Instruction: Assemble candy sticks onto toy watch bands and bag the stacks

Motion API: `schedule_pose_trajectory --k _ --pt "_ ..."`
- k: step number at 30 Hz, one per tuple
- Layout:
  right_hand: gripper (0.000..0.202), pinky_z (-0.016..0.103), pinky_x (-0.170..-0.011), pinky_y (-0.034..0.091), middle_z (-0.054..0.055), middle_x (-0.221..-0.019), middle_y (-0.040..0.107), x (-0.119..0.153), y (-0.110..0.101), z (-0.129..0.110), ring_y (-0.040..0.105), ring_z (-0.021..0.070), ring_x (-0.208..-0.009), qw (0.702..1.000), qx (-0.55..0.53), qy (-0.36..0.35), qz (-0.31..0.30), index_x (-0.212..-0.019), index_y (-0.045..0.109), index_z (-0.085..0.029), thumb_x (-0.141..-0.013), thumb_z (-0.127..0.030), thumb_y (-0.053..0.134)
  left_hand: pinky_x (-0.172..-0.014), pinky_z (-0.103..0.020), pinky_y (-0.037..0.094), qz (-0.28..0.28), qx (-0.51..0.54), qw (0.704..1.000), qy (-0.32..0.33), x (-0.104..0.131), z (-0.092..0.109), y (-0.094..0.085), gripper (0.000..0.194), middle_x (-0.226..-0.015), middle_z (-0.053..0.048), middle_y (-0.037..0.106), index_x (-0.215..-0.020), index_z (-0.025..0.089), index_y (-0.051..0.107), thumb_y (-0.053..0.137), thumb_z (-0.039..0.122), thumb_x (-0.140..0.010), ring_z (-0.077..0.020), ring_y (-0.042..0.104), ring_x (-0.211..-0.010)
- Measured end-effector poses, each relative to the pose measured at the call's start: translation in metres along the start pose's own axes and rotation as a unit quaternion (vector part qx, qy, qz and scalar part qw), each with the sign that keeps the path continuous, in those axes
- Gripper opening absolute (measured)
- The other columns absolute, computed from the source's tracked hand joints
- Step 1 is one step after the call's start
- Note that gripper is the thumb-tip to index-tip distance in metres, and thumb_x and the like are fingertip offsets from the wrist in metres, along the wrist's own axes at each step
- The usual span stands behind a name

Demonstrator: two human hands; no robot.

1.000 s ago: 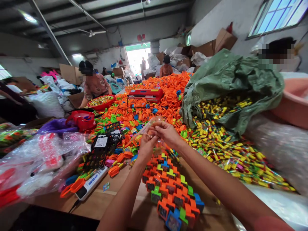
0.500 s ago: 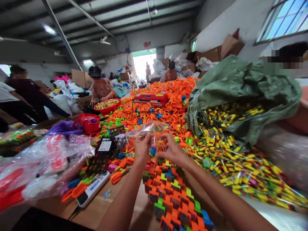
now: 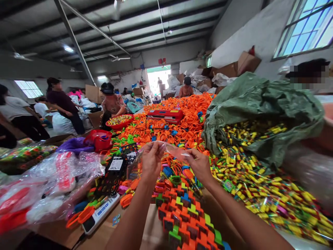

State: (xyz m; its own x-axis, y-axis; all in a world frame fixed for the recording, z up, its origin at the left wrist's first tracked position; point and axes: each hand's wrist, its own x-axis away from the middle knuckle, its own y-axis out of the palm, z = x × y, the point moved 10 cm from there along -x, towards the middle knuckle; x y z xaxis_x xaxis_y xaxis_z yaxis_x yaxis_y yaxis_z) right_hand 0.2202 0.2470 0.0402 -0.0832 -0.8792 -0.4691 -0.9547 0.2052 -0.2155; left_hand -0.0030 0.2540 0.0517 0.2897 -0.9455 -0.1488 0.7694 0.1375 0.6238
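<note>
A clear plastic bag is stretched between my two hands above the pile. My left hand pinches it at one side, fingers closed. On the other side my right hand is closed on its edge between thumb and fingers. Below and between them lie loose orange toy watches with some blue and green ones. Closer to me, toy watches stand packed in tight rows, mostly orange, with green, yellow and blue among them.
A red sealer-like machine rests on the orange heap. Yellow wrapped pieces spill from a green sack at right. Black plastic crates, a white power strip and clear bags lie left. Several people are around.
My right hand has gone from spread fingers to a pinch on the bag and moved right. The bag is now pulled out sideways between both hands. The view has tilted up slightly.
</note>
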Motion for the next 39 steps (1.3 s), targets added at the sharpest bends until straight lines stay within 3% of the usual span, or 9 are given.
schedule_pose_trajectory --k 5,11,15,20,28,31,33,36,39 --pt "0.062 0.028 -0.053 0.023 -0.006 -0.051 0.031 -0.017 -0.020 -0.026 0.030 0.0111 -0.053 0.996 0.055 -0.019 0.061 -0.051 0.035 -0.023 -0.079 -0.070 0.063 -0.085 -0.033 0.058 -0.086 -0.064 0.994 -0.038 0.019 -0.019 0.018 0.055 -0.104 -0.006 0.075 -0.100 0.020 0.067 0.095 0.051 -0.064 -0.0204 0.071 -0.096" --pt "0.065 0.029 -0.054 0.019 -0.003 -0.050 0.038 -0.032 0.015 -0.029 0.033 0.0117 -0.052 0.991 0.126 -0.014 -0.038 -0.050 0.043 -0.022 -0.077 -0.079 0.058 -0.082 -0.029 0.051 -0.175 -0.230 0.957 0.028 0.044 -0.043 0.045 0.040 -0.095 -0.005 0.075 -0.096 0.018 0.074 0.093 0.034 -0.064 -0.0212 0.067 -0.090" --pt "0.064 0.029 -0.053 0.021 -0.003 -0.051 0.041 -0.033 0.025 -0.015 0.035 0.0116 -0.052 0.985 0.114 0.011 -0.127 -0.051 0.044 -0.022 -0.080 -0.078 0.054 -0.072 -0.026 0.047 -0.118 -0.300 0.942 0.094 0.035 -0.019 0.019 0.017 -0.075 -0.002 0.071 -0.075 0.018 0.072 0.075 0.034 -0.080 -0.0170 0.063 -0.074" --pt "0.048 0.026 -0.054 0.027 -0.004 -0.058 0.052 -0.035 0.010 -0.010 0.046 0.0130 -0.056 0.984 0.146 0.011 -0.103 -0.064 0.051 -0.022 -0.070 -0.060 0.079 -0.071 -0.024 0.046 -0.013 -0.306 0.943 0.131 0.025 0.014 -0.027 0.020 -0.072 -0.001 0.069 -0.075 0.018 0.069 0.075 0.036 -0.079 -0.0147 0.061 -0.071" --pt "0.039 0.030 -0.076 0.050 0.007 -0.101 0.074 -0.012 0.068 -0.017 0.069 0.0222 -0.089 0.968 0.185 -0.009 -0.170 -0.126 0.054 -0.019 -0.088 -0.013 0.058 -0.073 -0.027 0.053 -0.025 -0.297 0.945 0.133 0.047 0.015 -0.023 0.025 -0.081 -0.003 0.069 -0.089 0.016 0.068 0.071 0.040 -0.083 -0.0155 0.065 -0.075" --pt "0.040 0.034 -0.085 0.050 0.016 -0.123 0.068 -0.015 0.066 -0.022 0.067 0.0269 -0.107 0.921 0.352 -0.037 -0.161 -0.125 0.059 -0.015 -0.088 -0.002 0.049 -0.072 -0.028 0.053 0.087 -0.391 0.882 0.248 0.071 0.063 -0.041 0.023 -0.088 -0.003 0.065 -0.101 0.017 0.066 0.067 0.035 -0.087 -0.0158 0.062 -0.077" --pt "0.038 0.035 -0.085 0.052 0.019 -0.126 0.064 -0.014 0.073 -0.027 0.066 0.0290 -0.110 0.878 0.439 -0.043 -0.185 -0.123 0.061 -0.013 -0.090 -0.001 0.047 -0.088 -0.034 0.054 0.080 -0.482 0.796 0.359 0.094 0.086 -0.023 0.037 -0.110 -0.008 0.065 -0.122 0.019 0.062 0.069 0.029 -0.087 -0.0209 0.063 -0.100" --pt "0.033 0.035 -0.083 0.054 0.019 -0.121 0.064 -0.002 0.099 -0.046 0.065 0.0294 -0.112 0.838 0.490 -0.079 -0.225 -0.123 0.062 -0.013 -0.098 -0.007 0.041 -0.116 -0.049 0.039 -0.050 -0.628 0.649 0.426 0.110 0.067 0.024 0.065 -0.146 -0.014 0.050 -0.148 0.024 0.047 0.069 0.020 -0.087 -0.0303 0.046 -0.136" --pt "0.034 0.031 -0.080 0.053 0.017 -0.121 0.063 0.016 0.127 -0.071 0.063 0.0261 -0.111 0.832 0.477 -0.146 -0.244 -0.126 0.060 -0.015 -0.102 -0.010 0.038 -0.116 -0.057 0.034 -0.059 -0.737 0.570 0.358 0.086 0.035 0.022 0.068 -0.144 -0.015 0.054 -0.152 0.025 0.046 0.059 0.007 -0.087 -0.0340 0.047 -0.133"
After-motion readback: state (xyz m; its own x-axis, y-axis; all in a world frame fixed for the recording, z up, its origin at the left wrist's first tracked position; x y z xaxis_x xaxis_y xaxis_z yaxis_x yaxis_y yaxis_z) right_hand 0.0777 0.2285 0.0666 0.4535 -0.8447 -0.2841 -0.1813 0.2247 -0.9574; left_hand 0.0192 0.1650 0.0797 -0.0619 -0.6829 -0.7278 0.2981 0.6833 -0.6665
